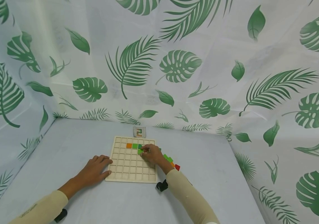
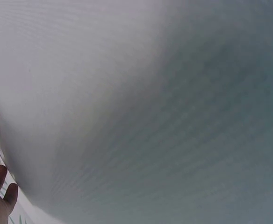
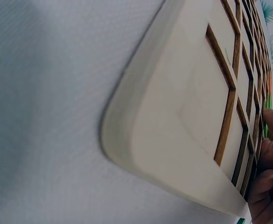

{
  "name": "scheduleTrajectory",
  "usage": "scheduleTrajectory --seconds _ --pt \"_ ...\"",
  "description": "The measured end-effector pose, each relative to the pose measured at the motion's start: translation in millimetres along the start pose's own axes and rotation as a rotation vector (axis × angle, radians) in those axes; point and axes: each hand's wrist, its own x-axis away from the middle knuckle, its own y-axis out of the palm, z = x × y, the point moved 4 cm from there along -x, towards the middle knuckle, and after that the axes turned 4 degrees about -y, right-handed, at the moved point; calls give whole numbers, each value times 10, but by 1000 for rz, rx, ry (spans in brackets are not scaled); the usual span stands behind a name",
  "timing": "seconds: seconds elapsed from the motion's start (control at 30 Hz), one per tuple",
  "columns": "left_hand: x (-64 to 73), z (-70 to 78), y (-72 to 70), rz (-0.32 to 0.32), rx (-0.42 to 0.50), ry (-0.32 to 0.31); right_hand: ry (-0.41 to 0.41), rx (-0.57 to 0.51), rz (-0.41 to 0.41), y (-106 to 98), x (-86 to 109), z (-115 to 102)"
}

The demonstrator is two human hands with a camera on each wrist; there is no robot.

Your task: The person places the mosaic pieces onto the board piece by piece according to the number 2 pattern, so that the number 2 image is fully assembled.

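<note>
A pale wooden grid board (image 1: 124, 168) lies on the table. On one of its upper rows sit an orange tile (image 1: 129, 145), a light green tile (image 1: 135, 146) and a dark green tile (image 1: 140, 146). My right hand (image 1: 152, 154) is over the board's right side, thumb and fingertips pinching another light green tile (image 1: 140, 151) just below the dark green one. In the right wrist view, curled fingers (image 3: 269, 154) meet the grid's far side. With fingers spread, my left hand (image 1: 96, 168) rests at the board's left edge; its fingertips show at the left wrist view's border.
Right of the board, partly behind my right forearm, lie several loose green, orange and red tiles (image 1: 177, 167). A small card with a coloured grid pattern (image 1: 139, 132) lies beyond the board's far edge. Leaf-printed cloth (image 1: 176, 93) hangs behind the table.
</note>
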Motion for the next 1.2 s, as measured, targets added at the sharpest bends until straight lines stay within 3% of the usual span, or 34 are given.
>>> scheduleTrajectory --seconds 0.57,0.83,1.07,1.2 --pt "8 -10 18 38 -14 16 -2 3 11 -83 8 2" --pt "7 -15 36 27 -16 16 39 -54 39 -288 86 159" --pt "0 -35 69 26 -27 12 39 -17 132 -547 166 333" --pt "0 -29 60 26 -25 8 93 11 171 -662 204 449"
